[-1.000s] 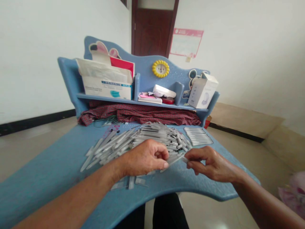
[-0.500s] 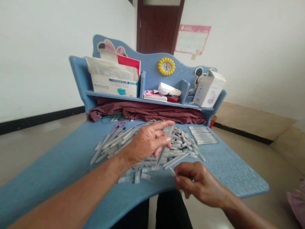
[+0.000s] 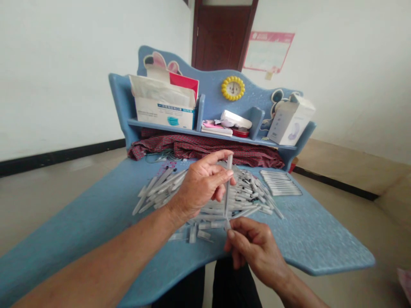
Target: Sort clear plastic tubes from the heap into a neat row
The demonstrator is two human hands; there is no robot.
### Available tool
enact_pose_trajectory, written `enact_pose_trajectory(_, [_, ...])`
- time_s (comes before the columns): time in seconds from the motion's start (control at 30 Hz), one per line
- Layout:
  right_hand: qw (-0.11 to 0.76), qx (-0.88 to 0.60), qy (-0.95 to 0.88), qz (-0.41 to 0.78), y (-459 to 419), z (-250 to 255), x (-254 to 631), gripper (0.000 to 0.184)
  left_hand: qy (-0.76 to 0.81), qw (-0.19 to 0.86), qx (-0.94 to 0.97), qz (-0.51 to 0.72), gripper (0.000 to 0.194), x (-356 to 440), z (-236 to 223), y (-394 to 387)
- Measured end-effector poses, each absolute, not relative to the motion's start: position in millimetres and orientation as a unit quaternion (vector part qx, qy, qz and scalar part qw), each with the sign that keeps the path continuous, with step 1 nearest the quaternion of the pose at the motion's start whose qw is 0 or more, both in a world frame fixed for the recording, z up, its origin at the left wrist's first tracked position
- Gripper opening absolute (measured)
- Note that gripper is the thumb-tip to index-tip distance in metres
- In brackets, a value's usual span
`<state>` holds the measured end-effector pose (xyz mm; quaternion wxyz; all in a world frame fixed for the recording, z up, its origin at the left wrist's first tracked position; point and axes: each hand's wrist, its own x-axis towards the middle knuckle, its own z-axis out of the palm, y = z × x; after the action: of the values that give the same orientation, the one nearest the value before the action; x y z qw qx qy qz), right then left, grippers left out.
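Observation:
Between the thumb and fingers of my left hand [image 3: 208, 179] a slim, translucent pen [image 3: 227, 196] stands nearly upright, its upper end against the index fingertip. My right hand [image 3: 253, 248] pinches a small clear pen cap [image 3: 227, 225] at the pen's lower end. The cap and pen tip meet there; how far the cap sits over the tip I cannot tell. Behind my hands spreads a heap of pens and pen parts [image 3: 247, 192], many whitish with dark bits. Several loose clear caps [image 3: 192, 234] lie near the table's front edge.
A neat row of pens [image 3: 281, 183] lies at the right on the blue table [image 3: 327, 239]. Checked cloth [image 3: 199, 149] is bunched under the shelf. The shelf holds a mask box [image 3: 163, 111], a white box [image 3: 292, 122] and a yellow-rimmed clock [image 3: 233, 88].
My right hand has moved up and left, bringing the cap to the pen's lower end. The pen in my left hand has turned more upright. The whole view has shifted slightly.

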<state>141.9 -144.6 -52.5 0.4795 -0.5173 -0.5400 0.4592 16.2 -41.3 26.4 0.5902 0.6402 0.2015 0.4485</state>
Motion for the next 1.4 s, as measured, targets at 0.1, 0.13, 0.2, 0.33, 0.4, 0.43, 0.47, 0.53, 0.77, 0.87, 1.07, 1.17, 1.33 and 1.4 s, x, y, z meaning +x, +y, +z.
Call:
enact_pose_trajectory(0.1, [0.500, -0.510, -0.528, 0.459, -144.3, -54.2, 141.4, 0.033, 0.211, 0.585, 0.635, 0.458, 0.043, 16.8, 26.7, -42.3])
enact_pose_trajectory(0.13, [0.505, -0.508, -0.525, 0.460, -144.1, -54.5, 141.2, 0.033, 0.213, 0.582, 0.636, 0.461, 0.042, 17.0, 26.4, -42.5])
enact_pose_trajectory(0.2, [0.514, -0.503, -0.522, 0.460, -143.7, -55.0, 140.6, 0.033, 0.217, 0.570, 0.642, 0.464, 0.040, 17.7, 25.3, -42.6])
enact_pose_trajectory(0.33, [0.517, -0.497, -0.526, 0.457, -143.5, -56.4, 139.9, 0.032, 0.216, 0.545, 0.660, 0.469, 0.036, 19.2, 22.1, -42.5])
enact_pose_trajectory(0.4, [0.519, -0.497, -0.525, 0.455, -143.4, -57.1, 139.5, 0.031, 0.216, 0.541, 0.661, 0.472, 0.033, 19.8, 21.0, -42.4])
enact_pose_trajectory(0.43, [0.521, -0.498, -0.523, 0.454, -143.5, -57.4, 139.2, 0.031, 0.217, 0.541, 0.660, 0.475, 0.031, 20.1, 20.6, -42.3])
enact_pose_trajectory(0.47, [0.524, -0.500, -0.521, 0.452, -143.5, -57.6, 138.8, 0.032, 0.218, 0.540, 0.658, 0.478, 0.029, 20.3, 20.4, -42.3])
enact_pose_trajectory(0.53, [0.528, -0.503, -0.516, 0.449, -143.4, -57.7, 138.0, 0.033, 0.221, 0.536, 0.655, 0.485, 0.026, 20.5, 20.1, -42.2])
enact_pose_trajectory(0.77, [0.513, -0.547, -0.560, 0.353, -139.7, -59.2, 140.6, 0.029, 0.214, 0.512, 0.679, 0.481, 0.022, 22.5, 15.3, -44.8])
enact_pose_trajectory(0.87, [0.474, -0.572, -0.611, 0.272, -137.1, -61.9, 143.6, 0.023, 0.216, 0.500, 0.696, 0.467, 0.020, 25.5, 8.2, -47.4])
enact_pose_trajectory(1.07, [0.404, -0.629, -0.643, 0.167, -134.9, -64.7, 148.1, 0.018, 0.205, 0.435, 0.760, 0.438, 0.018, 33.0, -8.5, -56.1])
enact_pose_trajectory(1.17, [0.390, -0.633, -0.647, 0.169, -135.8, -62.5, 152.8, 0.017, 0.189, 0.396, 0.789, 0.431, 0.018, 34.6, -12.0, -60.5])
enact_pose_trajectory(1.33, [0.419, -0.583, -0.644, 0.263, -136.1, -53.8, 160.0, 0.012, 0.169, 0.337, 0.820, 0.431, 0.021, 33.2, -11.8, -63.5])
enact_pose_trajectory(1.4, [0.457, -0.556, -0.637, 0.277, -135.2, -51.5, 159.7, 0.011, 0.148, 0.303, 0.843, 0.419, 0.021, 32.1, -10.8, -64.6])
